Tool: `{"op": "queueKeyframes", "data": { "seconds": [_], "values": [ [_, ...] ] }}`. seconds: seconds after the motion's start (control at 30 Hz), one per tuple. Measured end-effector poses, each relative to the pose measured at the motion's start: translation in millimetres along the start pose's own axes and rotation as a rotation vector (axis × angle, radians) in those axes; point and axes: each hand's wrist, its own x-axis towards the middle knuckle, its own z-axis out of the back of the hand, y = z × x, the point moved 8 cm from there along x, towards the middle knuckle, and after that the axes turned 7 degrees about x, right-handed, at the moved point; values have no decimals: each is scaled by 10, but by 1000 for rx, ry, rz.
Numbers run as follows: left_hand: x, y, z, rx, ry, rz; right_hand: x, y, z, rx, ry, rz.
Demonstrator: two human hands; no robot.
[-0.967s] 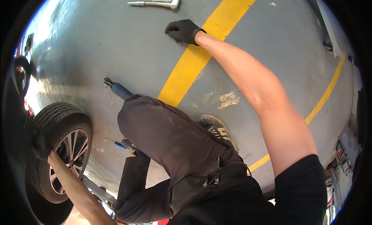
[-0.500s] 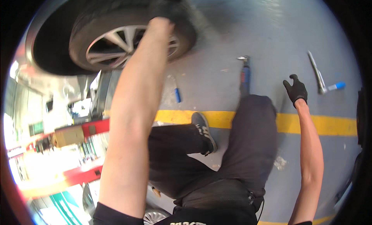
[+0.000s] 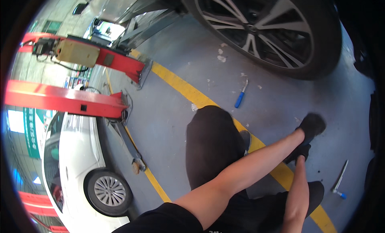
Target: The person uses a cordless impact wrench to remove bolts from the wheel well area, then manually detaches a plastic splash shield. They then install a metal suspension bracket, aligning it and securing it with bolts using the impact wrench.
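Observation:
My left hand (image 3: 313, 126) wears a black glove and is reached out to the right, over the floor below the raised wheel. Motion smears its fingers. Close against its wrist is my right hand (image 3: 297, 153), also in a black glove, its fingers bent in. Whatever the right fingers hold is hidden. Both hands are beside my leg, above the yellow floor line. A small tool with a blue handle and thin metal shaft (image 3: 240, 99) lies on the floor to their left. Right of my hands lies a long metal bar wrench with a blue end piece (image 3: 340, 181).
A car wheel with dark tyre and silver spokes (image 3: 256, 30) hangs over the floor ahead. Red lift posts (image 3: 68, 98) stand at the left, with a white car (image 3: 76, 152) beside them. A lift arm (image 3: 126, 142) reaches low over the floor. The yellow line (image 3: 182, 85) crosses diagonally.
My view has turned left. My left hand has come away from the wheel to beside my right hand, which was open. The blue-and-red ratchet seen on the floor earlier is out of sight.

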Motion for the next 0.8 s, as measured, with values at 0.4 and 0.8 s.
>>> {"op": "queueKeyframes", "data": {
  "seconds": [0.4,0.8],
  "values": [
    [22,-208,907,33,86,232,-2274,1833,1611,349,297,457],
    [200,-1027,1360,213,26,-454,-2416,2452,1702,167,127,639]
  ]
}}
